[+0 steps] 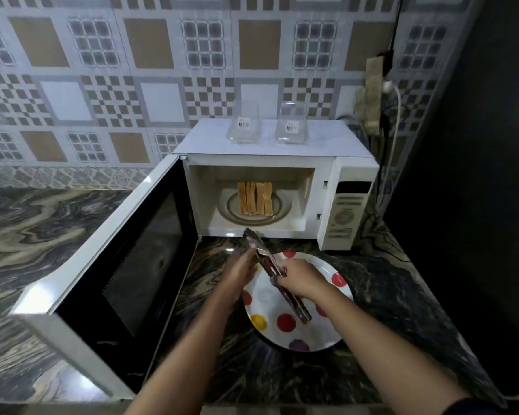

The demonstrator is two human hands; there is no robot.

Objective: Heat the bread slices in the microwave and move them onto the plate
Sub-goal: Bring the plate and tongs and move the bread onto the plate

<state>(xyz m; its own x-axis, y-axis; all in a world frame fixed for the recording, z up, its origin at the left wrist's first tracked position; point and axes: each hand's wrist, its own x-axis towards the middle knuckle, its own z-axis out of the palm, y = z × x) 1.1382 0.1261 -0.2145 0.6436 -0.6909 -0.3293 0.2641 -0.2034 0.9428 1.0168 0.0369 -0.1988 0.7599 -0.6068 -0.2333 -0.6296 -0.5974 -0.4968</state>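
Dark marbled surface (387, 295) carries a white microwave (210, 139) set against the tiled wall, its door (81, 274) swung fully open to the left, cavity exposed. Polka-dot plate (267, 298) lies on the surface just in front of the oven mouth, with no bread on it. Both hands work above the plate. Right hand (298, 280) has its fingers curled round the handle of a pair of tongs (295, 305). Left hand (238, 272) has its fingers closed against the metal shank further forward, apparently steadying it. The tongs' long axis runs from near right to far left, tips pointing at the lower lip of the cavity, just short of it. Blur hides whether the tips are apart. Bread slices (255, 198) stand on edge in a tight row on the turntable (282, 208), well inside, straight ahead of and above the tong tips. Slice faces run front to back, so thin edges face the opening. Judgement: heating is probably done, and the reach goes forward and slightly right, led by the right hand, with tips pinching across a slice's faces.
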